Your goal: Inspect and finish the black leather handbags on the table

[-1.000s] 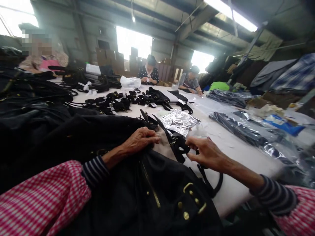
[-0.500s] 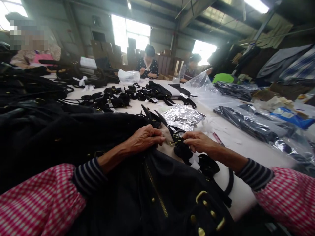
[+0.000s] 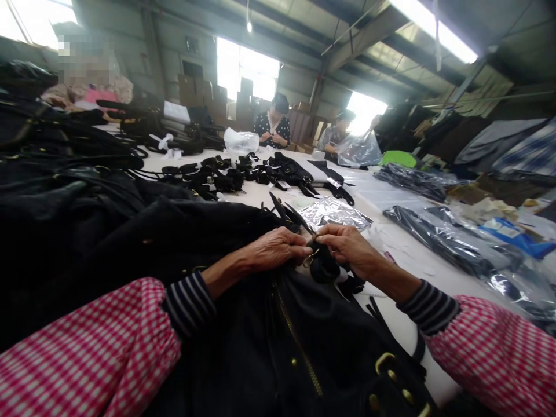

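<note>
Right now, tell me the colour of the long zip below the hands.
Gold; the zip shows best in the head view.

The scene is being viewed by one head-worn camera, directed forward and down from above the checked sleeves [image 3: 99, 341]. The left hand [image 3: 275, 249] and right hand [image 3: 350, 249] are being shown close by, while far windows [image 3: 249, 65] are being taken in across the table [image 3: 417, 255].

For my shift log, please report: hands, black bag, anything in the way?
Left hand at opening of black bag; right hand beside it, at coiled black strap. Bag lies zip upward. Silver foil just beyond, not between hands.
</note>
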### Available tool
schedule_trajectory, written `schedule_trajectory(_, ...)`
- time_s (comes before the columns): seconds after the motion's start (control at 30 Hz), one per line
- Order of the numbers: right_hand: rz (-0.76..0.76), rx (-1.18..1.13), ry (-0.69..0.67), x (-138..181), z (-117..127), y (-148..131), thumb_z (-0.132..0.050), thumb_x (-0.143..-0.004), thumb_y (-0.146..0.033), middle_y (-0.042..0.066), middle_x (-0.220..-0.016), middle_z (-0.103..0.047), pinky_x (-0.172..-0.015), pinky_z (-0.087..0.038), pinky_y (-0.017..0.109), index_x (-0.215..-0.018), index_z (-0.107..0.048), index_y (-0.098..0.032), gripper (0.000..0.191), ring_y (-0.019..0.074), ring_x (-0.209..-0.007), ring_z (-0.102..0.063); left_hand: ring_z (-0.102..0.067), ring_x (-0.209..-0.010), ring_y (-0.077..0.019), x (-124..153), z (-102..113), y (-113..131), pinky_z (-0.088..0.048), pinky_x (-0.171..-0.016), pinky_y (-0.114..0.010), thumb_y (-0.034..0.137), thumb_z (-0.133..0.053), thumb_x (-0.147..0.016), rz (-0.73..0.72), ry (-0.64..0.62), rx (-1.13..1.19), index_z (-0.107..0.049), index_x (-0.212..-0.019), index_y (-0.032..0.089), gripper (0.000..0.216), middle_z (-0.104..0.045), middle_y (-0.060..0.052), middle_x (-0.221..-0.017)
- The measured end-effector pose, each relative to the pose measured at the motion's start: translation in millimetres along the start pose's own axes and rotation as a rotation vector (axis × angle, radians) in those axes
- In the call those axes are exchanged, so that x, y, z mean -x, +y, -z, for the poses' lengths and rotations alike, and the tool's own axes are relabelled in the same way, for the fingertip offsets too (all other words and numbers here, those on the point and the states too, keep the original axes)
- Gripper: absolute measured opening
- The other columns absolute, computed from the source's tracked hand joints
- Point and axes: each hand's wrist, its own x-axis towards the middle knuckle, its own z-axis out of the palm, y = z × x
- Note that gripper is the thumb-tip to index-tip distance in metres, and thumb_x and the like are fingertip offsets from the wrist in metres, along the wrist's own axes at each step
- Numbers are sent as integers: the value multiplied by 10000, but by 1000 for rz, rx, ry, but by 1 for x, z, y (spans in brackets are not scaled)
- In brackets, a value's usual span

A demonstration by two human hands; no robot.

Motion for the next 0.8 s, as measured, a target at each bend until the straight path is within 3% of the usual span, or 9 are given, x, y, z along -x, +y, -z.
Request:
schedule_trajectory(0.17, 19, -112, 22, 10, 1, 5, -738, -664, -288, -40, -574, -538, -395, -218, 181, -899, -692, -137, 283, 50, -435, -345, -436, -634, -119, -3, 2, -4, -312, -575, -254, 410, -551, -895, 12, -3, -61, -554, -664, 167, 335, -513, 11, -679)
schedule_trajectory(0.43, 144, -106, 41, 20, -13, 8, -743, -690, -285, -41, -629, -554, -395, -262, 196, -1008, -708, -143, 350, 70, -466, -401, -379, -592, -121, -5, 5, -2, -303, -550, -273, 406, -575, -828, 24, -72, -4, -502, -621, 179, 316, -437, 15, -640)
schedule_trajectory(0.67, 241, -36, 14, 28, -13, 6, -755, -749, -299, 2, -792, -645, -405, -309, 197, -1089, -688, -149, 378, 61, -500, -453, -396, -542, -113, -7, 1, -4, -281, -513, -276, 392, -557, -824, 51, 12, -74, -525, -599, 177, 313, -474, 19, -597)
schedule_trajectory(0.8, 196, -99, 5, 27, -13, 7, -749, -811, -402, -28, -652, -606, -392, -288, 196, -1041, -686, -147, 349, 58, -433, -427, -400, -558, -112, -8, -2, -8, -281, -523, -273, 391, -560, -840, 27, 40, -122, -498, -594, 178, 332, -456, 20, -602)
